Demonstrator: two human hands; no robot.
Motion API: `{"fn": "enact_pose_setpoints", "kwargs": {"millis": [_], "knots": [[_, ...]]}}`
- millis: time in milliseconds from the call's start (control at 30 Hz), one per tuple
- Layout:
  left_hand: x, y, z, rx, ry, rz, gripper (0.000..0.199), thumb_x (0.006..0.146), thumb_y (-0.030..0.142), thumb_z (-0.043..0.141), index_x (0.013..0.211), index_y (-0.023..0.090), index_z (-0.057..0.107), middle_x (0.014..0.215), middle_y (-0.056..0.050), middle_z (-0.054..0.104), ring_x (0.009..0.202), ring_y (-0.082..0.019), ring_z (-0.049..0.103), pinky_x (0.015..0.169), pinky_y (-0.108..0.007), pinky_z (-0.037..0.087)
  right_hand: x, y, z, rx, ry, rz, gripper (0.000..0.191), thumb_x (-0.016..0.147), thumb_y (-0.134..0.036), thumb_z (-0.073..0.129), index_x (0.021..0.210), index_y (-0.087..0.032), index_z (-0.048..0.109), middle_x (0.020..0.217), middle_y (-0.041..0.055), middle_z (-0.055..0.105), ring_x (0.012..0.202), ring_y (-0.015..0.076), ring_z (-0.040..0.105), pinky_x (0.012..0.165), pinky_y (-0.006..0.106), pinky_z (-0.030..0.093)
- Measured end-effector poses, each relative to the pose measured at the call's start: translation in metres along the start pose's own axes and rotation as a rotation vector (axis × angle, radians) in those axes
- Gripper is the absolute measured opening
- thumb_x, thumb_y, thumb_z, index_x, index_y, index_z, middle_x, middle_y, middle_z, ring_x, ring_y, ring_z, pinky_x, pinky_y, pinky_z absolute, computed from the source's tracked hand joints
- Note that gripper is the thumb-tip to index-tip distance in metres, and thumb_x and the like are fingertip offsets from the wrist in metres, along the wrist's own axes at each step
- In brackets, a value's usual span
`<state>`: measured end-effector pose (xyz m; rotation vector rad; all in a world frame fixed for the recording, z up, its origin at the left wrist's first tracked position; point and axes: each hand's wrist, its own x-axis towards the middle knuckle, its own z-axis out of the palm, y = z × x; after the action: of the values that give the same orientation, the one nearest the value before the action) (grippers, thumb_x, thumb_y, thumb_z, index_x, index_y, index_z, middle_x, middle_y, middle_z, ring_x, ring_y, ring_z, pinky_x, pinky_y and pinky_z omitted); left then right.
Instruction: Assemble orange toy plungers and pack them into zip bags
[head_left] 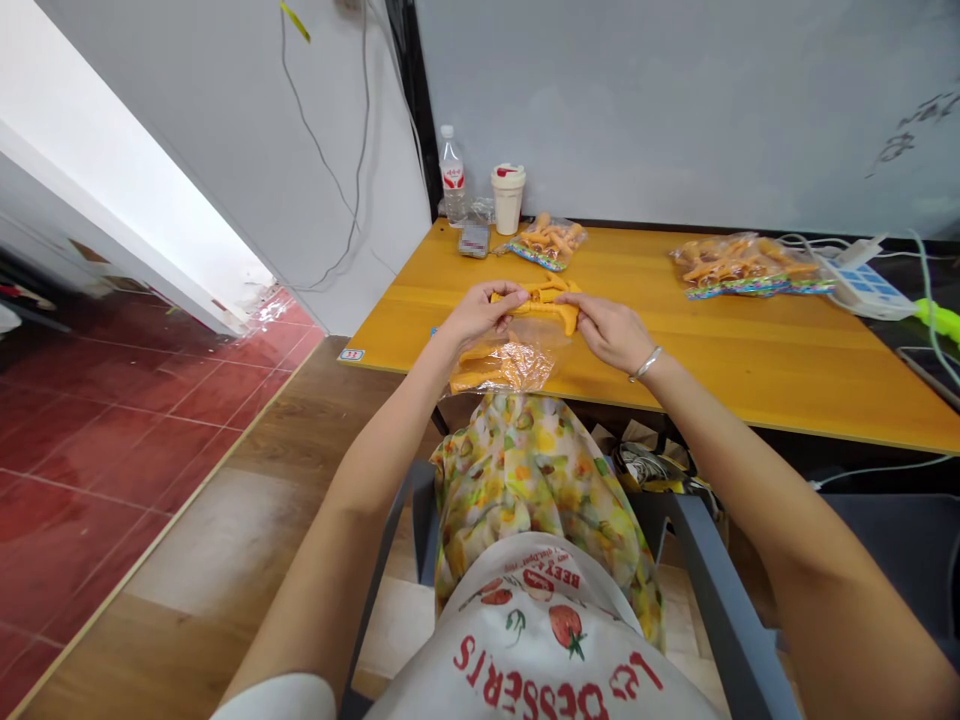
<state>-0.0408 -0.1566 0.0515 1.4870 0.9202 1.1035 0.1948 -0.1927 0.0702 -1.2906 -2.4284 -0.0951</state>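
My left hand [486, 308] pinches an orange plastic part [546, 304] between thumb and fingers. The right end of the orange part is gripped by my right hand [611, 332], which wears a silver bracelet on its wrist. The part looks long with branching pieces; its exact kind cannot be made out. Just below it, a clear plastic bag [514, 365] with more orange pieces inside lies at the front edge of the wooden table [675, 370], near my left wrist.
At the back stand a water bottle [452, 178] and a white lidded cup [508, 200]. Bagged orange pieces [551, 240] lie beside the cup, and more bagged orange pieces [750, 265] rest on the right. Next to those is a white power strip [874, 285] with cables.
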Motion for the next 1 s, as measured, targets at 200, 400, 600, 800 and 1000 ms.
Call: {"fn": "enact_pose_setpoints", "kwargs": {"millis": [200,400,600,800,1000], "knots": [[-0.003,0.002,0.002,-0.096,-0.052,-0.028,0.039,0.066,0.042,0.090,0.088,0.015,0.071,0.056,0.006,0.052,0.045,-0.003,0.042,0.045,-0.019,0.031,-0.006,0.010,0.001,-0.134,0.082,-0.029,0.040,0.102,-0.039,0.041,0.128,-0.018,0.064,0.111,0.0134,0.075,0.094,0.0265,0.068,0.070,0.032,0.043],[-0.005,-0.002,0.008,-0.088,-0.053,0.050,0.037,0.066,0.040,0.089,0.087,0.015,0.071,0.059,0.005,0.054,0.044,-0.003,0.042,0.046,-0.020,0.034,-0.001,0.005,0.011,0.127,-0.034,0.175,0.063,0.102,-0.062,0.032,0.093,-0.015,0.074,0.063,0.0049,0.060,0.060,0.0177,0.054,0.059,0.029,0.030],[0.004,-0.006,-0.011,0.081,-0.013,0.126,0.043,0.079,0.047,0.080,0.109,0.017,0.071,0.099,-0.005,0.069,0.076,-0.011,0.063,0.072,-0.025,0.050,-0.010,0.022,0.012,0.465,0.072,0.253,0.076,0.091,-0.081,0.037,0.088,-0.016,0.076,0.057,-0.0021,0.041,0.055,0.0124,0.040,0.056,0.028,0.030],[-0.005,-0.057,-0.088,0.435,0.428,0.071,0.041,0.086,0.043,0.072,0.117,0.018,0.065,0.127,-0.012,0.065,0.112,-0.022,0.061,0.098,-0.034,0.048,-0.047,0.078,0.007,0.766,0.075,0.610,0.063,0.083,-0.079,0.057,0.074,-0.019,0.071,0.058,0.0006,0.051,0.052,0.0117,0.044,0.051,0.026,0.039],[-0.020,-0.102,-0.100,0.396,0.425,0.067,0.039,0.086,0.041,0.068,0.115,0.016,0.064,0.106,-0.010,0.070,0.093,-0.018,0.065,0.092,-0.033,0.051,-0.056,0.067,0.022,1.031,-0.191,0.857,0.043,0.087,-0.058,0.070,0.067,-0.019,0.068,0.047,-0.0029,0.043,0.045,0.0091,0.041,0.047,0.023,0.044]]}}
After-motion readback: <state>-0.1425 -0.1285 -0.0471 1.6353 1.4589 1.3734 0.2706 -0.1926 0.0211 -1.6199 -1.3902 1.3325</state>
